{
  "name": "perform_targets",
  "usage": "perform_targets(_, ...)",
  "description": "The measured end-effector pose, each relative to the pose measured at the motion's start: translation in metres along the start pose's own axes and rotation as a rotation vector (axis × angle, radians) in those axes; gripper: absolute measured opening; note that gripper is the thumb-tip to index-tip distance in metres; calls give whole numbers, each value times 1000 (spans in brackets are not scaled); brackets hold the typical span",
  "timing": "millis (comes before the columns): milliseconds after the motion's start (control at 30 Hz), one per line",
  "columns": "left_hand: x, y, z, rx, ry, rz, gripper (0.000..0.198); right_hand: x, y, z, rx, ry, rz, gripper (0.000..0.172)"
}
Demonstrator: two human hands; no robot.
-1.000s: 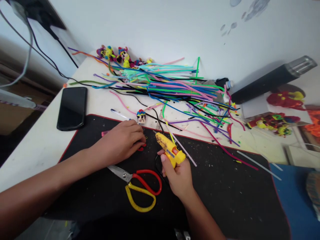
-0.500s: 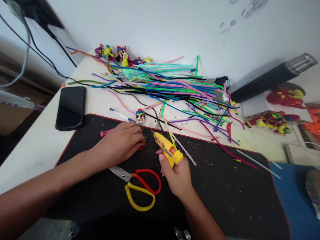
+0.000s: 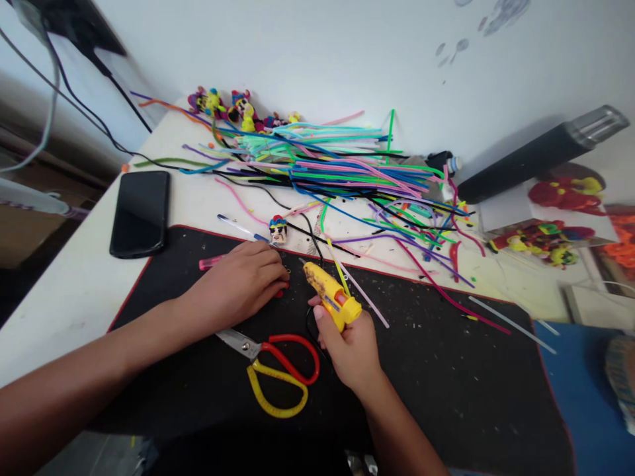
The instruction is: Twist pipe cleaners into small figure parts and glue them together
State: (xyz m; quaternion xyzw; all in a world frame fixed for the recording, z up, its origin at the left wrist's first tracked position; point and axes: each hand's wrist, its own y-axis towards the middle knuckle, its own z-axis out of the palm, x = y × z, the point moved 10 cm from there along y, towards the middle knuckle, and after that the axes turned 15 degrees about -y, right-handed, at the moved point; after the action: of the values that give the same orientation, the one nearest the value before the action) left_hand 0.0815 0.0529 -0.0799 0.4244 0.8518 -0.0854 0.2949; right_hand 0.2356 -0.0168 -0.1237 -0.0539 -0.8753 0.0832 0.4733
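Note:
My right hand [image 3: 350, 344] is wrapped round a yellow hot glue gun [image 3: 327, 294], its nozzle pointing up and left. To the left, my left hand [image 3: 251, 277] rests low over the black mat [image 3: 431, 370], fingers bent together round a small red piece [image 3: 284, 289] that is mostly hidden under them. Just beyond those fingers stands a small doll head [image 3: 278, 230] with a blue and red cap. A pen [image 3: 238, 227] and a pink stick-like item [image 3: 211, 262] lie partly behind my left hand. Scissors [image 3: 278, 367] with one red and one yellow handle lie nearer me.
Many coloured pipe cleaners [image 3: 347, 172] are heaped along the wall. Small figures [image 3: 243, 112] lie behind them. A phone [image 3: 140, 213] is at the left, with cables nearby. At the right are a dark thermos [image 3: 536, 158], several more figures [image 3: 540, 241] and loose glue sticks [image 3: 513, 324].
Almost nothing differs. The glue gun has shifted very slightly left in my right hand; my left hand stays at the same spot.

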Motion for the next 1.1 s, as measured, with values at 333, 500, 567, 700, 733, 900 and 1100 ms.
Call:
perform_targets(333,3,0,3,2,-34,-18,26,-1,0,2,3,0,1,28)
perform_targets(500,5,2,2,-8,-60,-26,24,0,0,2,5,3,9,29)
perform_targets(567,4,3,2,1,-49,-23,23,0,0,1,7,-1,12,29)
perform_targets(700,5,3,2,-6,-49,-22,20,0,0,1,8,-9,14,29)
perform_targets(733,6,3,1,-13,-60,-28,20,-1,0,1,8,-11,16,29)
perform_targets(900,7,-2,-8,-66,-107,-35,22,-1,0,1,14,-6,15,30)
perform_targets(1100,-14,-17,-20,-151,31,123,28,-1,0,2,11,-6,15,32)
